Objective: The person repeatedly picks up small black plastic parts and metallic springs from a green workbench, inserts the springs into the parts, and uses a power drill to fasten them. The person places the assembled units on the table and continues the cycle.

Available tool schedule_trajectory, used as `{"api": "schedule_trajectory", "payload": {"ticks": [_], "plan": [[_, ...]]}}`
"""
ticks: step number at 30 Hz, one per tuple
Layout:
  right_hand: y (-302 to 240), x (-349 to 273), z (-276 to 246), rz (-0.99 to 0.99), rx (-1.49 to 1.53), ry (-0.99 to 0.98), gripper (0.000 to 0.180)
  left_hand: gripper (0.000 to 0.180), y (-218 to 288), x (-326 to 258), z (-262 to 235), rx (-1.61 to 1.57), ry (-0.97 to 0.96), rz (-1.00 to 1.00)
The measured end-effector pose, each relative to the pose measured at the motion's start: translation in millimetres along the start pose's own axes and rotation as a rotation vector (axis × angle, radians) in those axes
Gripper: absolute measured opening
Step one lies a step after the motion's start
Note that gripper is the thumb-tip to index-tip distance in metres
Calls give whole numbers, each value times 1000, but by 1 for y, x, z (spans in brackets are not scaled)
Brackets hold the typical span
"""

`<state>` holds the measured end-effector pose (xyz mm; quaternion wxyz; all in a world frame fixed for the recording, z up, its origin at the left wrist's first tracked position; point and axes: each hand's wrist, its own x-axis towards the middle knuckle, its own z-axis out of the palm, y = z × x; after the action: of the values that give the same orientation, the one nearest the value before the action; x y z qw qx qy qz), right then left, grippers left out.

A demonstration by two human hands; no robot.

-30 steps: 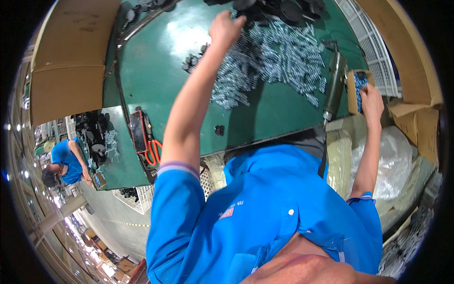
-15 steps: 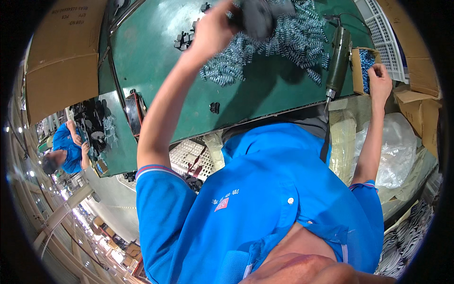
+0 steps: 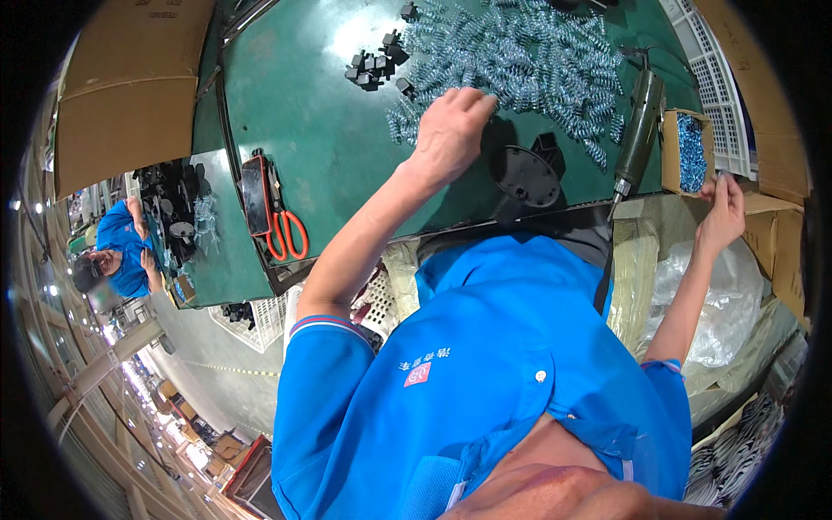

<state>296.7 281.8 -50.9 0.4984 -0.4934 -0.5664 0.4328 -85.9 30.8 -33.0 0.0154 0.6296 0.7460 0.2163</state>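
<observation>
On the green bench [image 3: 329,139] lies a wide heap of silvery springs [image 3: 529,61], spread across its far side; the left hand [image 3: 451,130] rests knuckles-up at the near edge of that heap, its fingers curled down onto the springs, though whether it grips any cannot be told from above; just beside that hand, toward the person, a round black disc [image 3: 526,176] lies flat near the bench's front edge, with a smaller black piece [image 3: 548,146] touching its far side. Farther left on the bench sits a cluster of small black parts [image 3: 374,65], apart from the springs; a grey-green power screwdriver [image 3: 637,130] hangs tip-down at the bench's right end. Beyond the tool stands a small cardboard box [image 3: 669,147] holding blue-silver screws [image 3: 691,152]; the right hand [image 3: 721,208] is raised just below that box, its fingertips pinched together on something too small to make out. At the bench's left front corner lie red-handled scissors [image 3: 286,234] beside a black flat object [image 3: 254,195]; a large carton [image 3: 130,87] stands to the left. Clear plastic bags [image 3: 719,303] bulge under the right arm; another person in blue [image 3: 117,251] works at a far bench.
</observation>
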Motion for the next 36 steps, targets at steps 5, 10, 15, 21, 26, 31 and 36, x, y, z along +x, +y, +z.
{"api": "schedule_trajectory", "payload": {"ticks": [5,10,15,21,26,31,36], "plan": [[-10,-4,5,68,-155,-56,12,22,-24,30,-1,62,224,-137],[-15,2,23,58,-249,-76,10,22,-130,133,4,-368,226,-486],[-36,-26,5,239,134,-107,12,32,-169,161,19,315,-229,-101],[-21,-159,9,737,332,-251,17,23,-137,143,2,413,10,-147],[-16,-199,38,820,450,-218,24,26,-24,84,-12,-456,14,-177],[-12,-199,42,875,485,-251,23,17,43,18,5,-605,-124,-109],[-9,-198,48,879,532,-252,23,17,57,18,12,-567,-139,-105]]}}
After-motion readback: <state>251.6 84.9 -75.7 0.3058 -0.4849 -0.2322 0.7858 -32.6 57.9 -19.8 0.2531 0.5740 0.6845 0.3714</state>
